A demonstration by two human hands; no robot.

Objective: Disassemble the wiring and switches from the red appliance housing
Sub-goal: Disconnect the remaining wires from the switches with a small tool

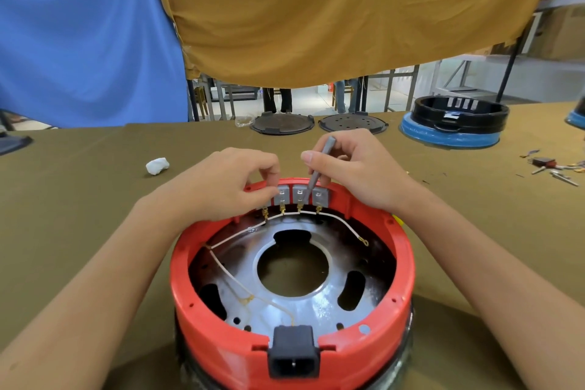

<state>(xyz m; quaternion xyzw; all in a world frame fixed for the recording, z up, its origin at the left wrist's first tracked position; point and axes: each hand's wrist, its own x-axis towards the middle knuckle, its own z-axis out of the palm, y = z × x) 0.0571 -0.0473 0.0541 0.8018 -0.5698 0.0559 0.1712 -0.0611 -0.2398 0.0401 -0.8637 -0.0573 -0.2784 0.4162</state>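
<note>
The red housing (292, 323) sits upturned on the olive table (79, 199), close in front of the person, its power socket (293, 351) facing the viewer and a row of grey switches (300, 195) seated in the far rim. Brass terminals (299, 207) hang beneath the switches and are linked by a white wire (240, 233) that loops down the left of the metal pan (316, 304) toward the socket; a loose ring lug (365, 242) ends its right branch. The left hand (221, 187) has its fingertips curled and pinching the left end of the switch row; which switch it holds is hidden by the fingers. The right hand (354, 171) grips a grey tool (316, 168) pen-fashion, thumb and fingers pressed together round the shaft, the tip set at the gap between the two right-hand switches, near a terminal. The step appears to be levering a switch or its connector free. It is likely done best by keeping the tip low against the catch, prying in small strokes along the slot and not across it, while the left hand steadies the neighbouring switch and draws upward. Pulling on the wire itself risks tearing a crimp; a slip of the tool could gouge the plastic rim. Further housings (456, 120) and removed parts (550, 166) lie well apart at the right.
</note>
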